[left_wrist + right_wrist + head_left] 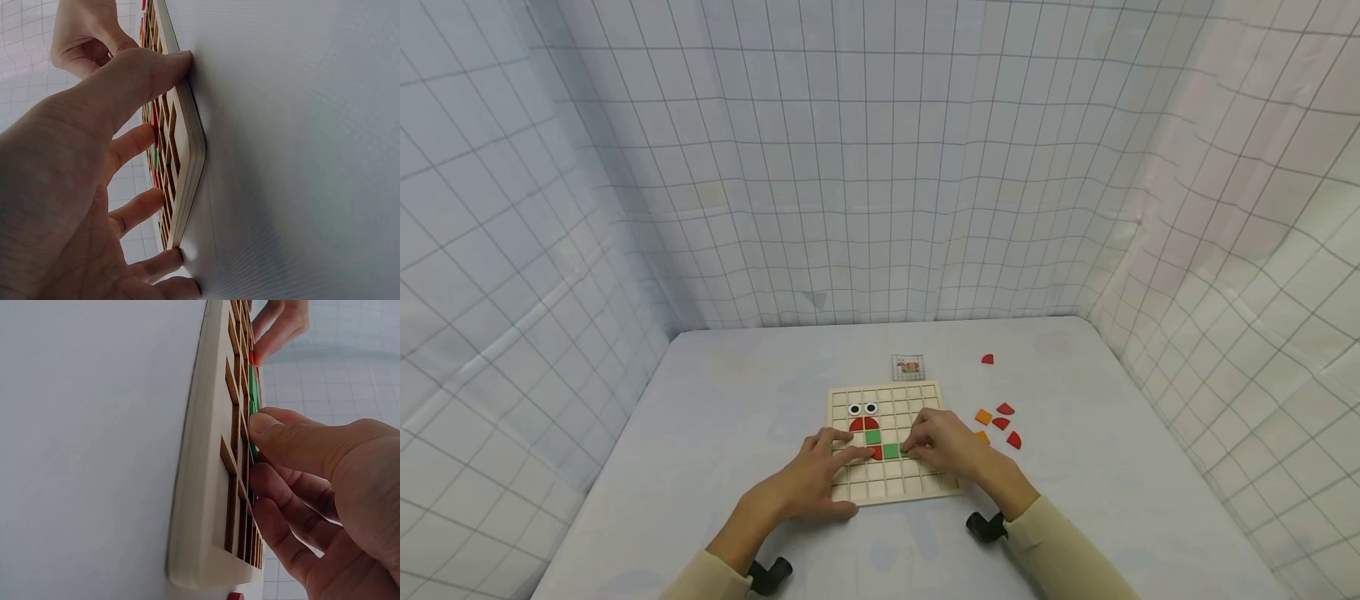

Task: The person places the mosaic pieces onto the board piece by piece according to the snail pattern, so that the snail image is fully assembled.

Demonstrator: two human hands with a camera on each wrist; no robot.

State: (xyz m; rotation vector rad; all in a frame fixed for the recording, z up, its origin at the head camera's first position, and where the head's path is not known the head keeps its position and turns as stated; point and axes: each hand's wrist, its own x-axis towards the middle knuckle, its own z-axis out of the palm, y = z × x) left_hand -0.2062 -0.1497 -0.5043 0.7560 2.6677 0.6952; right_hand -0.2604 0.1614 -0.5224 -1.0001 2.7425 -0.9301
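Observation:
A pale wooden grid board (928,393) lies on the table in the head view. Two white eye tiles (855,410) sit in it above two red quarter-round pieces (863,425). Below these are a green square (872,437), a red piece (877,453) and another green square (891,451). My left hand (808,479) spreads over the board's left side, index fingertip at the lower red piece, thumb at the front edge. My right hand (946,443) pinches a further green tile (904,451) between thumb and fingers, at the cell right of the green square; the fingers partly hide it.
A small picture card (907,367) lies behind the board. To the right are orange squares (983,417) and several red quarter-round pieces (1014,440), with one red piece (988,359) farther back. White grid-patterned sheets (850,167) enclose the table at the back and sides.

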